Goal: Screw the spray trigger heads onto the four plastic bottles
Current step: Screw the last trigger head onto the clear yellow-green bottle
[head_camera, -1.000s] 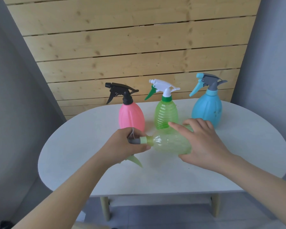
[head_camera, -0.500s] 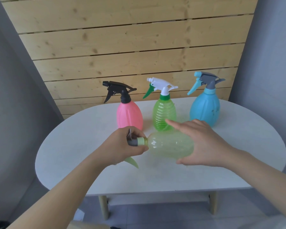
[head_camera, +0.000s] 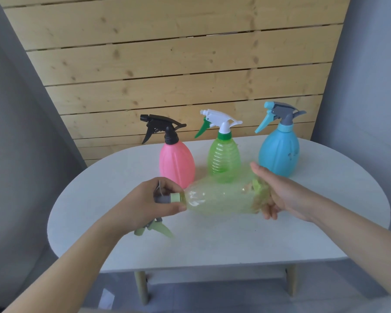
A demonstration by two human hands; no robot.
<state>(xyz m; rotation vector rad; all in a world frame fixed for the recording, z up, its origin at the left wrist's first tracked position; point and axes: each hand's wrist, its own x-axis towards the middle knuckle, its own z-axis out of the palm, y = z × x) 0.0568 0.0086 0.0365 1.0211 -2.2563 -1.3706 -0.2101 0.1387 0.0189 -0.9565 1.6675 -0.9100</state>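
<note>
Standing in a row at the back of the white table, from left to right, are the pink bottle with a black head, the green ribbed bottle with a white head, and the blue bottle with a grey and blue head; all three are sitting upright with heads seated on their necks, so by my reading three of the four are looking done, though how tight they are cannot be told. Working in front of them, the left hand is closing around the grey collar of the last head, thumb and fingers wrapped over it, with its pale green trigger sticking out below the fist. Lying on its side above the table between the hands is the clear pale bottle: its long axis is running roughly level, left to right, neck pointing left into the pale green cap and base pointing right. The right hand is cupping that base, fingers spread fairly wide around it. The cap is meeting the neck, so the fourth joint is appearing to be in the middle of threading; what is probably remaining is finishing the turns and standing this bottle up with the others.
</note>
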